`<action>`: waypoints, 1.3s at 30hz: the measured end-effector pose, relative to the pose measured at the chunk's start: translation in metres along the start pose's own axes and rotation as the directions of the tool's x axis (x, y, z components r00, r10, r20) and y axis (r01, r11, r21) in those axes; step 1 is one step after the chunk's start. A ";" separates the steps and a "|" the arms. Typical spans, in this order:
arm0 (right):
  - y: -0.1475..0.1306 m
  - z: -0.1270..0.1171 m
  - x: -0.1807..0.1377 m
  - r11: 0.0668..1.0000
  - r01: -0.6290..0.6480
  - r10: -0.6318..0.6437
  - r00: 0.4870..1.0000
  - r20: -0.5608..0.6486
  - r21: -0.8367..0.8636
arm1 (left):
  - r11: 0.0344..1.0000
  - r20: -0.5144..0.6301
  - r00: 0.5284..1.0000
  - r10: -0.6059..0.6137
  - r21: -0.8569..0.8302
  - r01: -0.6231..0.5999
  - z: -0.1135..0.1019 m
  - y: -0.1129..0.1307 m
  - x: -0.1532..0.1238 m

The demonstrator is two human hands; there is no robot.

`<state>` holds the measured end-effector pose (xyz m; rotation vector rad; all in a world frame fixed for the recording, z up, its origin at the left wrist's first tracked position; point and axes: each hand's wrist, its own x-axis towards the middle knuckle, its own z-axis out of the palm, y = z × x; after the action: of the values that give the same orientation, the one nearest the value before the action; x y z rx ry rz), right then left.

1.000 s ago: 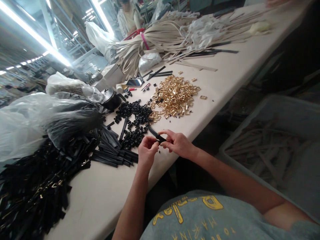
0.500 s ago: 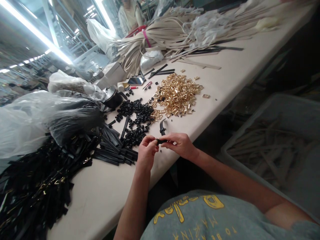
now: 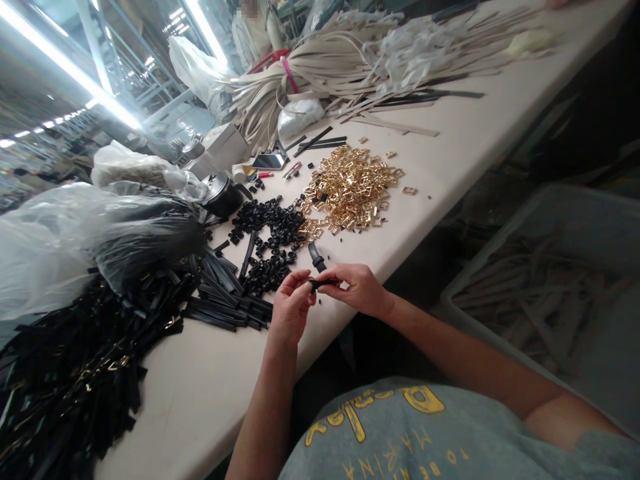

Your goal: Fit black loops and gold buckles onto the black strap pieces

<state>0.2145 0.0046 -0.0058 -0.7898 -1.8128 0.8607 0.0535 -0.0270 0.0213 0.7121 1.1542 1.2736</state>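
Near the table's front edge, a black strap (image 3: 317,257) with a small loop around it is held between my hands. My left hand (image 3: 293,300) pinches its near part, fingers closed. From the other side my right hand (image 3: 357,287) grips the same strap, its thumb and fingers closed. The strap's free end curls up beyond my fingers. A heap of small black loops (image 3: 275,230) lies just past my left hand. Beside it is a pile of gold buckles (image 3: 353,180). Several cut black straps (image 3: 233,300) lie left of my left hand.
Black straps with gold fittings (image 3: 90,360) cover the table's left side, under plastic bags (image 3: 100,227). A dark metal pot (image 3: 223,197), a phone (image 3: 270,161) and bundled beige strips (image 3: 320,67) lie farther back. A bin of strips (image 3: 540,300) stands at right. A person stands behind the table.
The strap has turned between my fingers, and its free end has swung to the left. Both hands keep their hold, almost in the same place.
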 end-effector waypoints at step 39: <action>-0.008 0.006 -0.007 0.990 -0.139 0.137 0.984 0.117 0.003 | 0.868 0.005 0.950 0.311 0.407 -0.286 0.006 -0.012 -0.011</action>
<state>0.2104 -0.0064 -0.0036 -0.8819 -1.8700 1.0247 0.0647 -0.0393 0.0148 1.2051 1.4174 1.3307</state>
